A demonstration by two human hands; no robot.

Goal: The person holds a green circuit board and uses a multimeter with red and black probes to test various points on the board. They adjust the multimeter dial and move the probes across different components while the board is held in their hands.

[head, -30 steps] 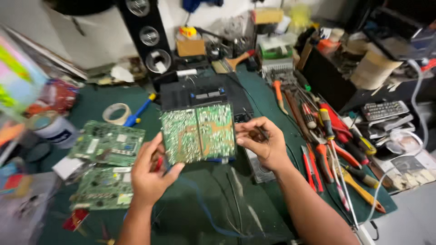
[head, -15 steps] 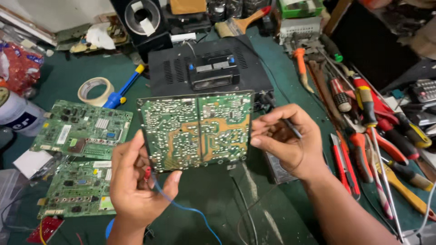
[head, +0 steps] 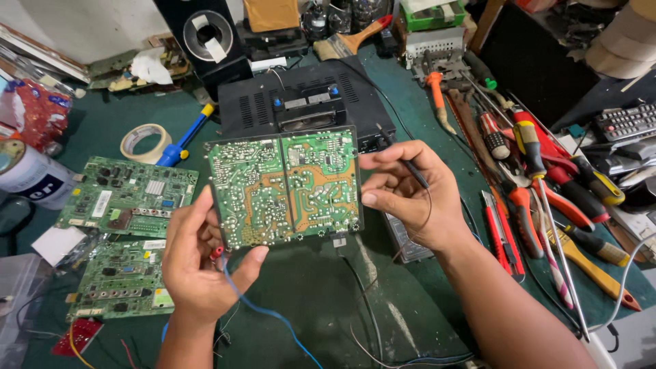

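Both hands hold a green circuit board [head: 285,188] upright above the green work mat [head: 307,301], solder side facing the camera. The left hand [head: 201,263] grips its lower left edge, with a red-tipped blue wire [head: 263,309] beneath the thumb. The right hand [head: 413,195] pinches its right edge and carries a thin black probe [head: 406,160]. Two more green boards [head: 123,198] lie near the mat's left edge, screwdrivers [head: 533,157] along its right.

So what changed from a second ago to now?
The camera leaned in closer, so the green circuit board looks bigger. Both hands still hold it up by its edges: the left hand with a red-tipped blue wire, the right hand with a thin black probe. The two boards on the table stayed put.
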